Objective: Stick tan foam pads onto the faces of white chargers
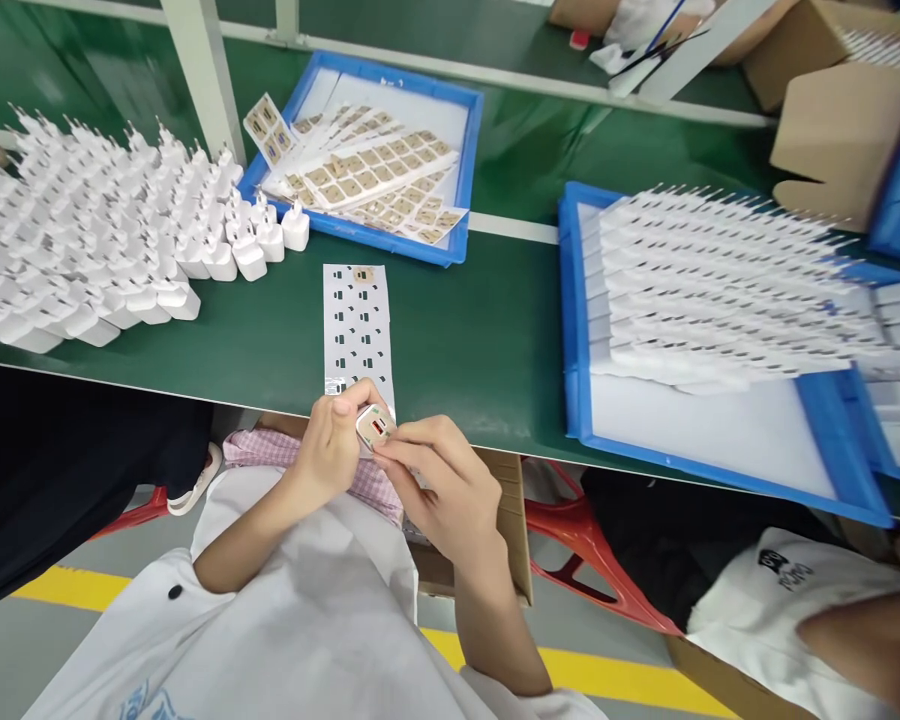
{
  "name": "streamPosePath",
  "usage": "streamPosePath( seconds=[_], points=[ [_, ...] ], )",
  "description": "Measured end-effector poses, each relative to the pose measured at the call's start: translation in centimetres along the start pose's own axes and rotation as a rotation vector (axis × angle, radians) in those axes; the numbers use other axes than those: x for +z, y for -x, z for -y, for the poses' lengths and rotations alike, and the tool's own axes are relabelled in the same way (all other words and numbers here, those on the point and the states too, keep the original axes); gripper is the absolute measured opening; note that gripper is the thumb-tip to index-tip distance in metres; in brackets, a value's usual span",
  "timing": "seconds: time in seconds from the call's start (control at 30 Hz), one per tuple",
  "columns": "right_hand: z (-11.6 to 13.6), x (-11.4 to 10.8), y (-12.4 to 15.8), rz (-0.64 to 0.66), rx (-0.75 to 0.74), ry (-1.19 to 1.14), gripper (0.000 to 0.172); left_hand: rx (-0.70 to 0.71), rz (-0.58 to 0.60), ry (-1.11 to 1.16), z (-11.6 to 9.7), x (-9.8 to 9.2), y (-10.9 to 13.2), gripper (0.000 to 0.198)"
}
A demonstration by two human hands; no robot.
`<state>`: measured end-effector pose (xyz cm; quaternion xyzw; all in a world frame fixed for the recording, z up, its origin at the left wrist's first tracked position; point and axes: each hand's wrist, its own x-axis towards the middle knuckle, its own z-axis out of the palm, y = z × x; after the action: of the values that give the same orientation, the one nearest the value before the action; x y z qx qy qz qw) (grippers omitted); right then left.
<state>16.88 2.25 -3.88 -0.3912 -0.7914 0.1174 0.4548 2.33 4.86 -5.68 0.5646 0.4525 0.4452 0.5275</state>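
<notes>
At the near end of a label sheet [357, 330], by the edge of a green bench [480, 350], two bare hands hold up a white charger [375, 428]. The left hand [328, 443] grasps the charger's body; its end face, turned upward, carries a tan label with a red-lined slot. The right hand [446, 488] has thumb and forefinger together at the label's edge; whether they pinch the label or only press on it, I cannot tell.

The label sheet lies flat, mostly white backing with small cut-outs, with one tan sticker at its far end. To the sheet's left stand crowded rows of chargers [112, 230], pins up. Well to its right, a blue tray [574, 330] holds close rows of white, pinned pieces [712, 290]. Just beyond the sheet, another blue tray [390, 243] holds overlapping sheets of tan labels [379, 170]. Farthest, beyond the sheet and far right, is an open cardboard box [844, 135].
</notes>
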Motion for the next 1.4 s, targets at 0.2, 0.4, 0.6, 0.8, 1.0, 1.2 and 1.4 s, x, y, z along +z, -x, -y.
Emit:
streamPosePath(
  seconds=[0.2, 0.4, 0.6, 0.8, 1.0, 1.2, 1.4],
  points=[
    [0.2, -1.1, -0.6, 0.14, 0.365, -0.255, 0.013, 0.04, 0.082, -0.157, 0.0, -0.3, -0.2, 0.082],
    [0.1, -1.6, -1.1, 0.215, 0.596, -0.376, 0.018, 0.099, 0.149, -0.216, 0.4, -0.5, -0.5, 0.084],
    [0.4, -1.7, -0.5, 0.165, 0.41, -0.274, 0.008, 0.019, 0.084, -0.077, 0.0, 0.5, -0.3, 0.085],
    [-0.1, 0.1, 0.4, -0.089, 0.032, 0.007, 0.019, -0.103, 0.077, 0.029, -1.3, 1.0, -0.2, 0.086],
    [-0.1, 0.3, 0.5, -0.178, -0.082, -0.061, 0.016, -0.137, 0.146, 0.122, -2.5, 1.2, 0.5, 0.085],
    [0.1, 0.0, 0.4, -0.199, -0.11, -0.076, 0.015, -0.165, 0.224, 0.244, -3.1, 1.1, 0.8, 0.085],
    [0.4, -0.1, -0.2, -0.111, -0.072, -0.091, 0.016, -0.161, 0.248, 0.177, -2.8, 0.4, 0.8, 0.083]
  ],
)
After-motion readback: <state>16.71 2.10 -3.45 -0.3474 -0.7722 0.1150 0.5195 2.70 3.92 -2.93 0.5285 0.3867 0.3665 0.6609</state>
